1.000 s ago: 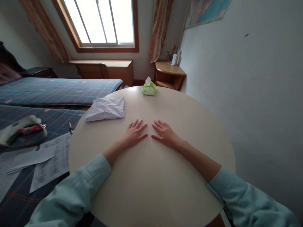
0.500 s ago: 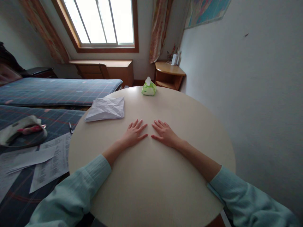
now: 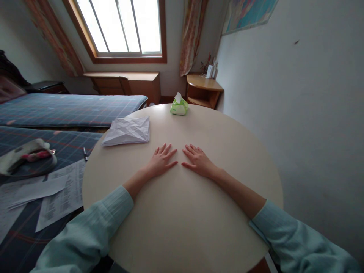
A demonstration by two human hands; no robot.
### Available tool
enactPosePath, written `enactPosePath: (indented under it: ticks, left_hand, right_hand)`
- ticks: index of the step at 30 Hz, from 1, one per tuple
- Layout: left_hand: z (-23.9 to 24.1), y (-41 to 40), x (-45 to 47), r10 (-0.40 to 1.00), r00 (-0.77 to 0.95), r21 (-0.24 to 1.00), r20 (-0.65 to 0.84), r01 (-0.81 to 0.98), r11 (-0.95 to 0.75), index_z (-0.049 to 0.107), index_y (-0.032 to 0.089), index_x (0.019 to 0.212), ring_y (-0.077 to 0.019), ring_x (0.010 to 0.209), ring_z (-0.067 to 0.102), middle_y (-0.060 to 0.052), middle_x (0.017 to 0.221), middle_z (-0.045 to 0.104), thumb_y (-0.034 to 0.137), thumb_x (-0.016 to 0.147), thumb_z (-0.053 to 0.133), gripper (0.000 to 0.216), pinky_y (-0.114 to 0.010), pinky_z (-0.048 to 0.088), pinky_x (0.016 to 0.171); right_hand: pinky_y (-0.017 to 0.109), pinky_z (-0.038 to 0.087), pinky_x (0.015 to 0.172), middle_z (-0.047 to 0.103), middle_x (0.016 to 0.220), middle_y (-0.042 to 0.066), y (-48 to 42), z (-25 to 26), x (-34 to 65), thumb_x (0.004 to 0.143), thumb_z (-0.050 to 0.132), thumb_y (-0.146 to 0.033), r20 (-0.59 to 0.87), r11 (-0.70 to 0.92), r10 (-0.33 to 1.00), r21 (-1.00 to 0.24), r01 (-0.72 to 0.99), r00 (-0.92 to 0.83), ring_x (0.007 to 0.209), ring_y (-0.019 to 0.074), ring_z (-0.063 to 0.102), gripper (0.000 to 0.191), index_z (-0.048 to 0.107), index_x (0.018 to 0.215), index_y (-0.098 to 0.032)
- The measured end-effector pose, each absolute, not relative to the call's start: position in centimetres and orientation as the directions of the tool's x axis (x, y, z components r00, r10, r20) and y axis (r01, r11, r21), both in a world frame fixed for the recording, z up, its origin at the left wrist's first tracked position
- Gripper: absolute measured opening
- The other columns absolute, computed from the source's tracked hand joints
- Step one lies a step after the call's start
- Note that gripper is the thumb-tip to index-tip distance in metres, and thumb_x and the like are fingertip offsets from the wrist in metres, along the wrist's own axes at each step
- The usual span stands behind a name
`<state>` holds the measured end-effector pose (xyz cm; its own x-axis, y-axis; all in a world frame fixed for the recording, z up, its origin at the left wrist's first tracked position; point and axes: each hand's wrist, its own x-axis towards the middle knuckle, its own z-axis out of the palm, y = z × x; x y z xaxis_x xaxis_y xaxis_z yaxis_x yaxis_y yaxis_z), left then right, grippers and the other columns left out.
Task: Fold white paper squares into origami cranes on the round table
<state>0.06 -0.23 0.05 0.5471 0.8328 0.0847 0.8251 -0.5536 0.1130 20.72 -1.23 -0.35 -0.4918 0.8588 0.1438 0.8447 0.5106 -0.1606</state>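
Both hands lie palm down on a round, cream-coloured table [image 3: 187, 220]. My left hand [image 3: 162, 161] is flat with its fingers spread, holding nothing. Just to its right, a small gap away, my right hand [image 3: 198, 161] rests flat in the same way, also holding nothing. A stack of creased white paper [image 3: 127, 131] lies beyond my left hand, near the table's left edge. At the far edge stands a green tissue pack [image 3: 179, 106] with a white tissue sticking out of its top.
Left of the table, a bed with a dark plaid mattress [image 3: 25, 231] holds printed sheets [image 3: 64, 203], a pen [image 3: 85, 154] and a pale bag [image 3: 28, 155]. A white wall [image 3: 318, 106] rises on the right. A corner shelf [image 3: 204, 81] and desk [image 3: 136, 77] stand beyond.
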Motion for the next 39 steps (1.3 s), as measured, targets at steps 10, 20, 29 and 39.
enactPosePath:
  ticks: [10, 20, 29, 39]
  left_hand:
    - [0.16, -0.27, 0.07, 0.833, 0.548, 0.109, 0.077, 0.826, -0.553, 0.026, 0.029, 0.133, -0.0262, 0.131, 0.013, -0.005, 0.142, 0.021, 0.059, 0.081, 0.023, 0.059, -0.045, 0.017, 0.103]
    - [-0.08, -0.15, 0.1, 0.834, 0.548, 0.103, 0.066, 0.827, -0.552, 0.025, 0.028, 0.133, -0.0263, 0.131, 0.011, -0.007, 0.143, 0.019, 0.06, 0.081, 0.02, 0.061, -0.046, 0.016, 0.103]
    - [0.2, -0.24, -0.12, 0.821, 0.571, 0.139, 0.015, 0.812, -0.567, 0.017, 0.027, 0.136, -0.0266, 0.131, 0.002, -0.007, 0.144, 0.008, 0.066, 0.077, 0.021, 0.071, -0.046, 0.011, 0.104]
    - [0.3, -0.28, -0.14, 0.817, 0.576, 0.139, 0.01, 0.808, -0.572, 0.016, 0.028, 0.136, -0.0266, 0.131, 0.001, -0.007, 0.144, 0.007, 0.066, 0.077, 0.021, 0.07, -0.046, 0.01, 0.104]
  right_hand:
    - [0.044, 0.021, 0.103, 0.026, 0.14, 0.01, -1.3, -0.21, 20.77, 0.08, 0.029, -0.058, 0.142, 0.519, 0.854, -0.156, 0.84, -0.501, 0.13, 0.0248, 0.02, 0.066, 0.032, 0.132, -0.017]
    - [0.043, 0.018, 0.105, 0.023, 0.141, 0.011, -1.36, -0.1, 20.76, 0.079, 0.026, -0.062, 0.104, 0.52, 0.854, -0.135, 0.844, -0.51, 0.13, 0.0253, 0.016, 0.072, 0.028, 0.133, -0.014]
    - [0.043, 0.016, 0.105, 0.017, 0.142, 0.009, -1.44, -0.03, 21.03, 0.074, 0.024, -0.069, 0.078, 0.535, 0.845, -0.148, 0.832, -0.529, 0.131, 0.0251, 0.012, 0.081, 0.022, 0.135, -0.017]
    - [0.044, 0.015, 0.105, 0.016, 0.143, 0.009, -1.48, -0.06, 20.93, 0.074, 0.022, -0.07, 0.079, 0.535, 0.845, -0.136, 0.834, -0.529, 0.131, 0.0252, 0.012, 0.08, 0.021, 0.136, -0.019]
